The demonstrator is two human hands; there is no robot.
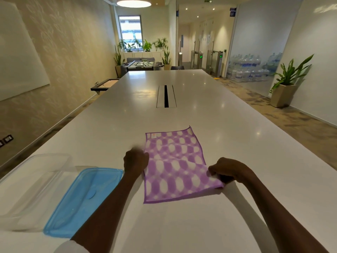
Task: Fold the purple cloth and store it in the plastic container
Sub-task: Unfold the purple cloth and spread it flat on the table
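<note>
The purple cloth (pixel 175 161) with white oval spots lies mostly flat on the white table (pixel 200 110) in front of me. My left hand (pixel 135 161) grips its left edge with curled fingers. My right hand (pixel 228 170) pinches the right edge near the front, where the cloth is lifted and slightly folded over. The clear plastic container (pixel 29 189) stands open at the left. Its blue lid (pixel 85 199) lies beside it, between the container and my left forearm.
A cable slot (pixel 166 96) sits in the middle of the table farther back. The table's left edge runs close to the container. Potted plants, a foosball table and water bottles stand in the room beyond.
</note>
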